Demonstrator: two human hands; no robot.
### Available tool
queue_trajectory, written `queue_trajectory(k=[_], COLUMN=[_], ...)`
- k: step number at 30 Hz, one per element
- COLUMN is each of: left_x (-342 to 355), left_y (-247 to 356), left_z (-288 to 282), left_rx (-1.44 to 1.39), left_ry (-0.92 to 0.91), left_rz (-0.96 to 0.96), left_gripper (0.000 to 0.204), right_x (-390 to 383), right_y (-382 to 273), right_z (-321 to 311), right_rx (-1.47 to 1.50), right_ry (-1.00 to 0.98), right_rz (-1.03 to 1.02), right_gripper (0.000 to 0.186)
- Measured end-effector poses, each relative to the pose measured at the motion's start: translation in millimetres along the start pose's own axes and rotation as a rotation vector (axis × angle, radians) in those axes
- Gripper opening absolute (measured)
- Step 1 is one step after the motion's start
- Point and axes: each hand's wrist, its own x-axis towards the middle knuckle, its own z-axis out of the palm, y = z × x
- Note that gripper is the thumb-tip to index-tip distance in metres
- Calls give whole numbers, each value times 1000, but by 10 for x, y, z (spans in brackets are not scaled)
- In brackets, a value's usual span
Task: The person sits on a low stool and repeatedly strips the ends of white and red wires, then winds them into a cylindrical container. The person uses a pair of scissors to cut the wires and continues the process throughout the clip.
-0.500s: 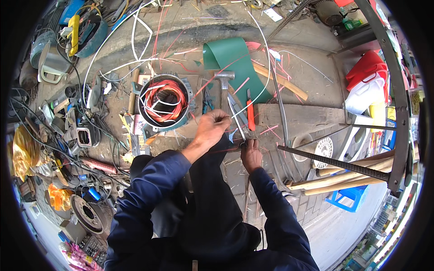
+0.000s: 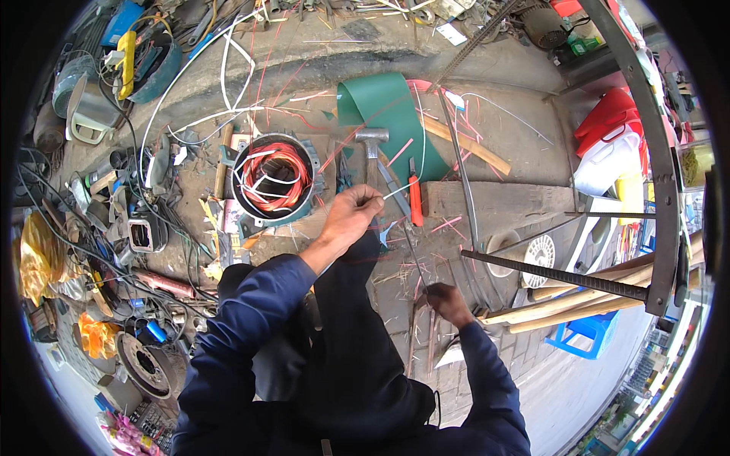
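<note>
My left hand (image 2: 353, 211) pinches a white wire (image 2: 403, 189) that curves up over the green sheet (image 2: 430, 156). My right hand (image 2: 445, 304) is lower right, fingers curled at a thin strip above the paving; what they hold is too small to make out. Ahead and left of my left hand, a round metal motor housing (image 2: 306, 195) holds red and white wire coils (image 2: 270, 167). A hammer (image 2: 372, 135), blue-handled pliers (image 2: 346, 176) and a red-handled knife (image 2: 415, 201) lie just beyond my left hand.
A wooden plank (image 2: 494, 197) lies right of the knife. A dark steel frame (image 2: 557, 275) reaches in from the right, above wooden lengths (image 2: 570, 313) and a blue stool (image 2: 578, 338). Tangled cables and metal parts (image 2: 148, 232) crowd the left; a red-and-white bundle (image 2: 601, 144) sits upper right.
My right hand has dropped down and to the right, away from my left hand. My left hand has shifted slightly left and still pinches the white wire.
</note>
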Motion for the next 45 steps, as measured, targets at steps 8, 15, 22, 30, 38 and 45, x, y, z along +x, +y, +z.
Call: queue_trajectory(k=[8, 15, 22, 30, 38, 45], left_x=[43, 73, 59, -12, -1, -67], left_y=[13, -86, -79, 77, 63, 217], left_z=[-21, -68, -93, -77, -75, -59], left_rx=[29, 146, 314, 476, 535, 237], left_ry=[-18, -12, -5, 17, 48, 39], left_rz=[-44, 29, 89, 46, 100, 85], left_gripper=[11, 10, 14, 18, 16, 15], right_x=[-1315, -724, -440, -331, -525, -697], right_y=[-661, -909, -1117, -1190, -849, -11], right_z=[-231, -116, -166, -62, 107, 504], right_rx=[730, 591, 496, 398, 281, -13], right_ry=[-246, -344, -369, -181, -2, 281], right_rz=[5, -78, -115, -104, -207, -137], right_gripper=[37, 63, 54, 31, 21, 35])
